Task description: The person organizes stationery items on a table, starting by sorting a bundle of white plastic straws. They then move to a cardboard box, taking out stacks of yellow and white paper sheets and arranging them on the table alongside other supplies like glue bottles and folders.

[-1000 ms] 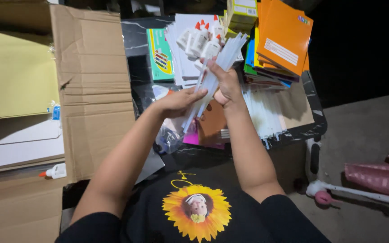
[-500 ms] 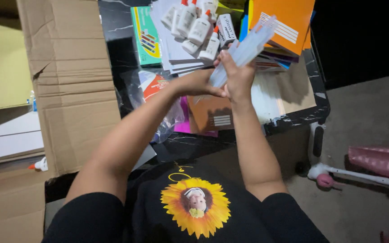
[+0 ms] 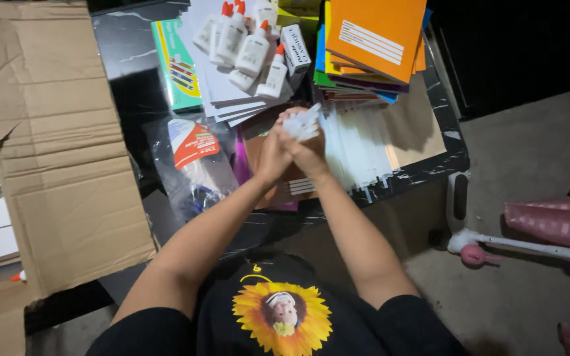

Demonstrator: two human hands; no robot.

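- As I look down from above, a big flattened cardboard box point(image 3: 61, 145) covers the left side, its flap lying over the edge of the black marbled table point(image 3: 126, 72).
- Beyond my hands, at the table's far end, a stack of coloured notebooks point(image 3: 371, 46) with an orange one on top sits just beside a pile of white paper point(image 3: 225, 92).
- Several white glue bottles with orange caps point(image 3: 252, 49) lie on that white paper, and a green crayon box point(image 3: 176, 66) lies at its left edge.
- Right of my hands, a spread of clear plastic sleeves point(image 3: 357, 148) lies flat on the table.
- Left of my forearm, a clear bag with a red and white label point(image 3: 192, 165) lies on the table.
- On the floor to the right lies a white and pink scooter point(image 3: 496, 244).
- My left hand point(image 3: 273, 155) and right hand point(image 3: 308, 155) are pressed together above a brown folder point(image 3: 258, 135), fingers curled and closed around a crumpled clear plastic wrapper point(image 3: 300, 122), which sticks out above my fingertips.
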